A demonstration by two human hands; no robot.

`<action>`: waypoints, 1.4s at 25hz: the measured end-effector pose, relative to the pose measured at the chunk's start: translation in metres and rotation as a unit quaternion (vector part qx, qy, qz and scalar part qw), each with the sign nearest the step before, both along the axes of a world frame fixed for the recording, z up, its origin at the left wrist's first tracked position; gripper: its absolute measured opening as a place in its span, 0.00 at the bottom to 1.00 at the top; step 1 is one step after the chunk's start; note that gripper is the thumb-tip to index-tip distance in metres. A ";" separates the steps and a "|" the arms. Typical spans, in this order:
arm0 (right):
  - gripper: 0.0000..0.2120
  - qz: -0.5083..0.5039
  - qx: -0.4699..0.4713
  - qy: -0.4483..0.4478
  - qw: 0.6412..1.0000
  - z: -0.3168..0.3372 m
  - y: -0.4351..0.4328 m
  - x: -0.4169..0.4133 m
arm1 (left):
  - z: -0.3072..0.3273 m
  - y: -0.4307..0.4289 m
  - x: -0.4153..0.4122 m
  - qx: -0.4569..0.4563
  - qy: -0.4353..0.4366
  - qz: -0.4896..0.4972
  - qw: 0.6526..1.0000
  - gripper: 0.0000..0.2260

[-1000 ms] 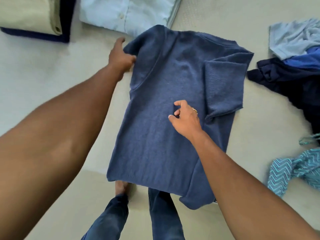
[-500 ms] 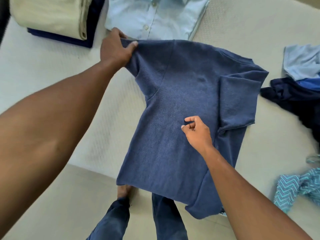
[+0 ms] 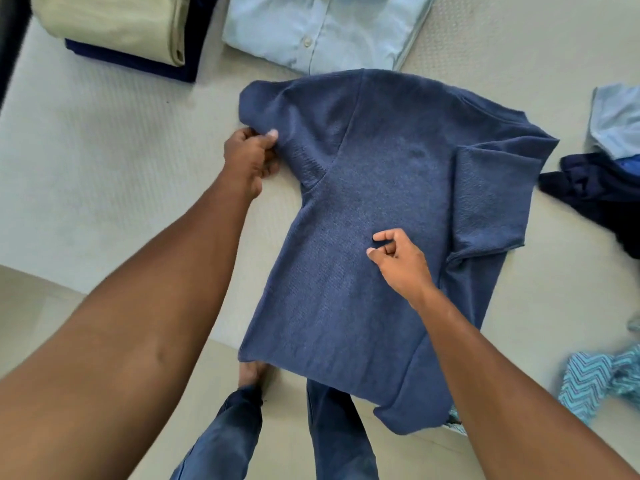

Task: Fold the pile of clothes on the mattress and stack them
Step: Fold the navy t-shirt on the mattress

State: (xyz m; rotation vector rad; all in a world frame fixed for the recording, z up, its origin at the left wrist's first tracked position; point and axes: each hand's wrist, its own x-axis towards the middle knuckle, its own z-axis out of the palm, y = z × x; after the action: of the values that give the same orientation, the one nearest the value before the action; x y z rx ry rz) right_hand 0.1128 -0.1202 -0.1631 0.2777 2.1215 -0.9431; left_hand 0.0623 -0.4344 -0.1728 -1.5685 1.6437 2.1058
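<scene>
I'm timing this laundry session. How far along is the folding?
Done: a folded light blue shirt and a beige garment stacked on a navy garment lie on the mattress. In hand: the blue T-shirt, one sleeve folded in; the left hand grips the other sleeve, the right hand pinches its middle. Left: the loose pile and the zigzag cloth at right.

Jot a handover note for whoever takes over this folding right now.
Left hand grips the unfolded sleeve of the blue knit T-shirt; right hand pinches its middle.
The shirt lies on the beige mattress, right sleeve folded in.
Done: folded beige garment and folded pale blue button shirt at the far edge.
Left: finish this shirt, then fold the navy garment, pale blue garment and teal zigzag cloth at right.
</scene>
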 end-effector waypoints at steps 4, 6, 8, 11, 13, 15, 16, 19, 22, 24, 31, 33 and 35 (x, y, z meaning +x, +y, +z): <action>0.07 -0.030 -0.022 -0.022 0.999 0.003 0.004 0.003 | 0.025 0.003 -0.014 0.015 0.065 0.028 0.997 0.03; 0.05 -0.052 -0.048 -0.035 0.997 0.006 0.006 0.011 | 0.034 0.007 -0.021 0.016 0.082 0.063 0.995 0.06; 0.05 -0.050 -0.057 -0.045 0.996 0.012 0.008 0.022 | 0.039 0.005 -0.027 -0.002 0.084 0.086 0.993 0.04; 0.03 -0.060 -0.053 -0.045 0.996 0.019 0.007 0.029 | 0.037 -0.008 -0.021 -0.144 0.042 -0.011 0.989 0.13; 0.03 -0.082 -0.049 -0.043 0.995 0.025 0.005 0.029 | 0.037 -0.011 -0.001 -0.215 0.007 -0.053 0.975 0.15; 0.03 -0.120 -0.037 -0.034 0.992 0.028 -0.003 0.026 | 0.030 -0.018 0.017 -0.203 -0.032 -0.032 0.978 0.14; 0.03 -0.127 -0.036 -0.026 0.991 0.030 -0.010 0.024 | 0.028 -0.023 0.025 -0.165 -0.054 -0.007 0.985 0.17; 0.03 -0.099 -0.038 0.030 0.994 0.033 -0.043 0.001 | 0.028 -0.031 0.028 -0.034 -0.102 -0.002 0.994 0.14; 0.06 -0.065 -0.018 0.138 0.988 0.035 -0.090 -0.030 | 0.030 -0.034 0.021 -0.001 -0.107 -0.087 0.990 0.09; 0.12 -0.039 0.008 0.165 0.986 0.027 -0.127 -0.043 | 0.025 -0.042 0.015 -0.017 -0.090 -0.106 0.990 0.10; 0.33 0.151 -0.061 -0.003 0.987 0.019 -0.165 -0.047 | 0.036 -0.042 0.008 -0.152 -0.048 -0.173 0.972 0.17; 0.19 -0.059 -0.134 0.022 0.989 0.031 -0.149 -0.055 | 0.054 -0.026 0.000 -0.189 0.023 -0.219 0.957 0.24; 0.19 -0.230 -0.195 -0.018 0.953 0.041 -0.130 -0.066 | 0.074 0.000 -0.011 -0.218 0.111 -0.314 0.917 0.28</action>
State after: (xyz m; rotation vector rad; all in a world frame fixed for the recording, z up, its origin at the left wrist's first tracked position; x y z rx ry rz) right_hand 0.0471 -0.2502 -0.1223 0.5954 1.8138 -1.5870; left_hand 0.0516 -0.4345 -0.0986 -0.6854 2.4041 1.6828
